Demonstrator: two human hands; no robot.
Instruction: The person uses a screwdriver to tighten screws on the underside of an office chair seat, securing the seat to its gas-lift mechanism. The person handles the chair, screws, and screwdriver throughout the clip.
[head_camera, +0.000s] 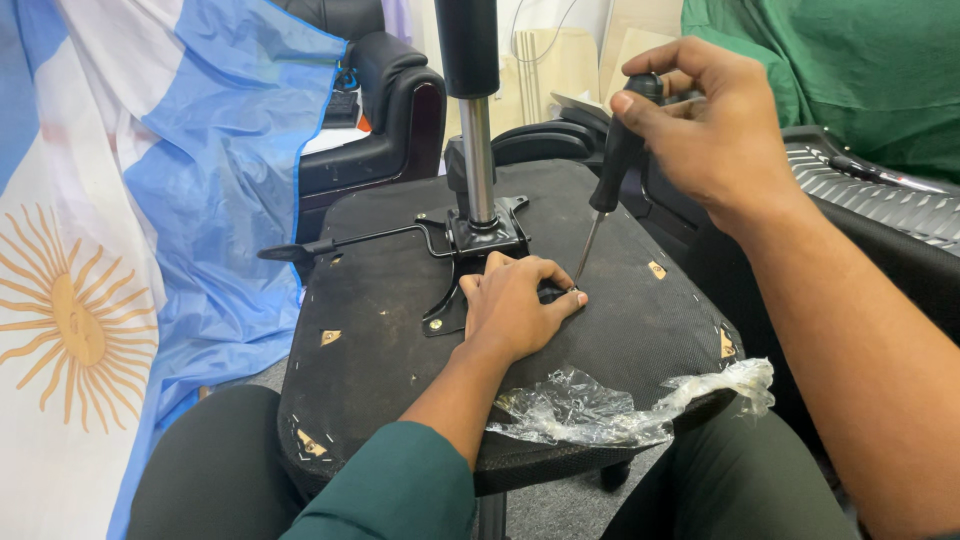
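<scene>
An upturned office chair seat (380, 330) lies across the person's lap, its black underside facing up, with the metal tilt mechanism plate (470, 250) and the gas-lift column (478, 170) standing on it. The right hand (715, 130) has its grip clamped around the black handle of a screwdriver (610, 190), whose thin shaft slants down so that the tip meets the seat just beside the plate's right-hand arm. The left hand (515, 305) lies flat on the seat with its fingers curled together around the tip, seemingly steadying a screw there, though the screw itself is hidden. One brass-coloured screw (435, 323) already shows in the plate's near-left arm, so the fastening looks partly done; the screw under the tip appears to be the one in hand, and the far mounting points cannot be made out behind the column. A side lever (340, 243) juts left from the mechanism. Torn clear plastic wrap (600, 405) clings to the seat's near edge.
</scene>
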